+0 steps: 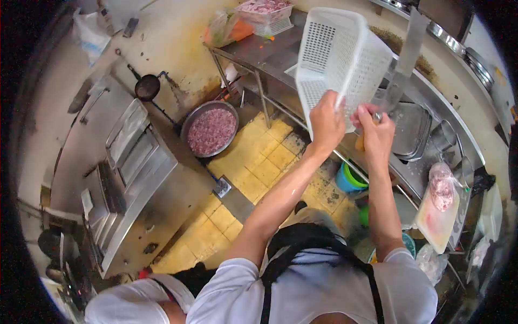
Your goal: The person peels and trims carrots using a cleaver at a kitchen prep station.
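A white perforated plastic basket [324, 46] is tilted up on its side above the metal counter. The fingers of my left hand [328, 121] are closed on its near rim. My right hand [376, 132], beside the basket's lower corner, is closed round the handle of a large knife. The broad, blurred blade of this knife [407, 59] points up and away, along the basket's right side. A bit of yellowish handle shows below my fingers. To the right, a piece of raw meat [442, 186] lies on a white cutting board [438, 218].
Metal trays [411, 132] and a metal cup [443, 135] stand on the counter. A wide bowl of chopped meat [211, 129] sits on the yellow tiled floor. At the back is another basket of meat [264, 8]. Blue and green buckets [349, 178] stand below. Another person [137, 297] is at lower left.
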Tool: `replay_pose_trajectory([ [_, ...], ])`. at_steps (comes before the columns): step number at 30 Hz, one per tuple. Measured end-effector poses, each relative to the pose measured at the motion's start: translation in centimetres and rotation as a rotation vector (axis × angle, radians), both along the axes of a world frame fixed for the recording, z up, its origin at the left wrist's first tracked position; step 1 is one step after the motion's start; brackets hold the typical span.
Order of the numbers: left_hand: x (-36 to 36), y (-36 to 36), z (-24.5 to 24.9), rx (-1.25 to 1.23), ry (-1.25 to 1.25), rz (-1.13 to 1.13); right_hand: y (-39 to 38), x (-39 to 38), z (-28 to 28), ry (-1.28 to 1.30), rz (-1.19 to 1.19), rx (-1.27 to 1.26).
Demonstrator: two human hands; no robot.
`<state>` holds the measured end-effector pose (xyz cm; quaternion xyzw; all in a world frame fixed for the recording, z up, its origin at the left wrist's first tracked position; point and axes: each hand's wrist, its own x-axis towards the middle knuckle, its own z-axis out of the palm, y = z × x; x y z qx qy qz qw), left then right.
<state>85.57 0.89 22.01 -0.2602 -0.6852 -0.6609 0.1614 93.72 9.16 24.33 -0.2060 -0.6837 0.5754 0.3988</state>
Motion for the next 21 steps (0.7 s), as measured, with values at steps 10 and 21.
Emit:
replay_pose_trajectory([
  [10,-25.3,9.1,-4.0,-0.388,0.529,-0.23,10.1,-26.2,-4.9,-0.072,-0.304,0.139],
  [21,-68.4,13.8,-13.9,-0.325,-0.09,-0.046,19.8,-38.7,-9.7,-0.26,-0.526,-0.109],
])
